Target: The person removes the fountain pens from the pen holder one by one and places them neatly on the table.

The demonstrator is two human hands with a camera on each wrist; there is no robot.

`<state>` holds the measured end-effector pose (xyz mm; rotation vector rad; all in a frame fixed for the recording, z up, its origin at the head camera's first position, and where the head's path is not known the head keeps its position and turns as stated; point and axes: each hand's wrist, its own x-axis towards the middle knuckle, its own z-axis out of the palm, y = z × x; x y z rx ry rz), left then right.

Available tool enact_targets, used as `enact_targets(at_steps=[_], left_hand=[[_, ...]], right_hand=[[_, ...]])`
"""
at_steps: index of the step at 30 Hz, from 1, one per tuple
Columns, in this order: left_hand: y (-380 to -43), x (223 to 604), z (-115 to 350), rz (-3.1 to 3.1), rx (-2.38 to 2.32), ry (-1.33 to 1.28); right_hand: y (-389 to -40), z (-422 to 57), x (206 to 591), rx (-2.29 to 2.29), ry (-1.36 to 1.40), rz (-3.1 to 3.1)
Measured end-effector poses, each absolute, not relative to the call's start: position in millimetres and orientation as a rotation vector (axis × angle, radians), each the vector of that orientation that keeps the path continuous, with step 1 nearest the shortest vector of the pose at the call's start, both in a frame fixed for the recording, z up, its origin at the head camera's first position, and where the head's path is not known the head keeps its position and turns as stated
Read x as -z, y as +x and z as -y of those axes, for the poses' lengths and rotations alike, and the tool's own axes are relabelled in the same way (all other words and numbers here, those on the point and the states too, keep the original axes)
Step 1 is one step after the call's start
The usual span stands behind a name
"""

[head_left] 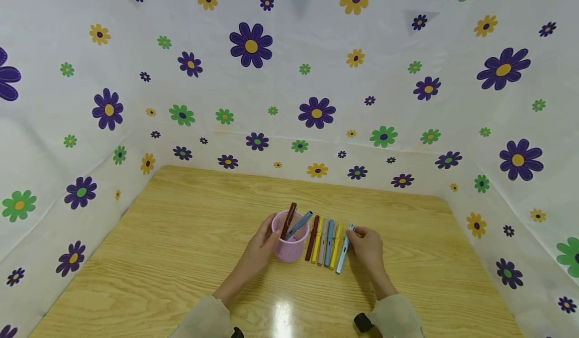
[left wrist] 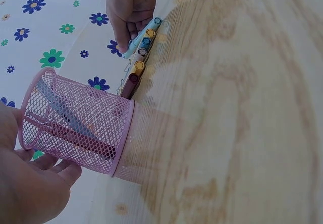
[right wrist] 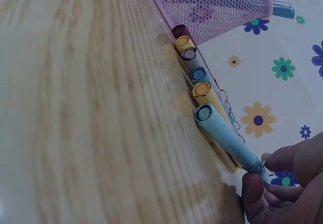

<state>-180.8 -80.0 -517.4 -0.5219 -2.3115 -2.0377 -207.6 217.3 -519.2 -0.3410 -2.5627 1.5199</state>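
Observation:
A pink mesh pen cup stands upright on the table, holding a dark red pen and a blue pen. My left hand grips its left side, thumb by the rim and fingers around the mesh. To the cup's right, several pens lie in a row: a dark red pen, yellow ones, a grey pen and a blue pen. At the right end, my right hand pinches a light blue pen near its far, clip end.
The wooden table extends around both hands. White flower-printed sheeting rises behind the table and along both sides. Black bands show at the wrists, by the light sleeves.

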Motion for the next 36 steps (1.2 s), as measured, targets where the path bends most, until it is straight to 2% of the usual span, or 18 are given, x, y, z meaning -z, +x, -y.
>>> enact_targets(at_steps=[25,36], left_hand=[[-181.9,518.7,79.4,2.305,2.016,-0.546],[-181.4,517.8,79.1,2.288,2.045,-0.537]], right_hand=[[-198.8,-213.3,513.1,-1.374,-0.327,2.532],[-193.1,-195.6,497.6,-1.743,-0.212,2.352]])
